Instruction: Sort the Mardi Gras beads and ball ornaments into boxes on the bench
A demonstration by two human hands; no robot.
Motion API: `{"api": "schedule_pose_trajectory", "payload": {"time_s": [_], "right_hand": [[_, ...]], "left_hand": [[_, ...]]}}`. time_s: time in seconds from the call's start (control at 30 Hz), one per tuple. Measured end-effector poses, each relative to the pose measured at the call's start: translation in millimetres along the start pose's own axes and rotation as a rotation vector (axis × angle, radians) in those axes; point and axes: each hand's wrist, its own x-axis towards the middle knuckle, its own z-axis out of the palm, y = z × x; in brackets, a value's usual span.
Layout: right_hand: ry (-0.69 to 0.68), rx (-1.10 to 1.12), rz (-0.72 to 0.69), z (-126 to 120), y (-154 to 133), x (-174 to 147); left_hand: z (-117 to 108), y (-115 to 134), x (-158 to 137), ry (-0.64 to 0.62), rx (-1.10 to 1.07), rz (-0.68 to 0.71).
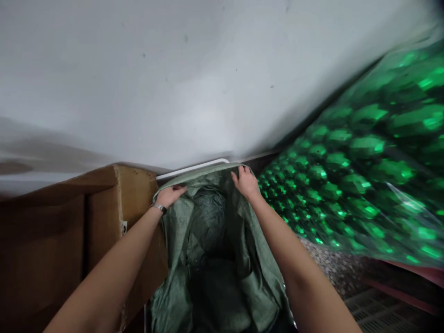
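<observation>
A large green woven sack (176, 217) stands upright with its mouth spread wide, and I look down into its dark inside. My left hand (169, 196) grips the rim at the far left, with a watch on the wrist. At the far right of the rim, my right hand (246, 182) is closed on the edge, fingers over the inner side. Folds hang down inside the sack along both walls. Behind the rim shows a white metal bar (194, 167), partly hidden by the sack.
An open cardboard box (138, 194) stands close on the left. At right is a big clear plastic bag (347, 180) of shiny green faceted pieces. A white wall (194, 92) rises behind. Speckled floor (333, 266) and a slotted plastic crate (385, 310) show lower right.
</observation>
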Motion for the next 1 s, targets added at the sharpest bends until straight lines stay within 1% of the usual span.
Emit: {"api": "schedule_pose_trajectory", "payload": {"time_s": [0.1,0.17,0.23,0.3,0.4,0.5,0.63,0.73,0.8,0.87,0.9,0.97,1.0], "right_hand": [[-0.015,0.038,0.030,9,-8,25],[-0.014,0.050,0.000,17,-14,41],[-0.012,0.062,-0.038,25,-22,53],[-0.020,0.072,-0.059,32,-30,61],[-0.035,0.098,-0.029,38,-42,72],[-0.094,0.165,0.033,34,-48,87],[-0.222,0.274,0.054,30,-41,114],[-0.290,0.489,0.018,39,-28,133],[-0.283,0.698,0.008,51,-19,141],[-0.238,0.893,0.057,64,-13,146],[-0.238,0.971,0.099,70,-11,147],[-0.316,1.092,0.180,80,-8,148],[-0.364,1.131,0.197,84,-7,149]], "left_hand": [[-1,4,-4,-0.152,-0.067,0.093],[2,5,-2,-0.175,-0.146,0.138],[5,6,1,-0.157,-0.217,0.167],[6,7,5,-0.118,-0.222,0.192],[3,14,7,-0.055,-0.101,0.209],[0,27,7,-0.018,-0.002,0.187],[0,46,8,0.030,0.105,0.157],[4,51,16,0.070,0.159,0.073],[8,50,25,0.072,0.146,0.031],[13,48,36,0.075,0.114,0.022],[14,47,42,0.083,0.095,0.019],[17,45,53,0.098,0.041,-0.007],[19,43,58,0.098,0.010,-0.033]]}}
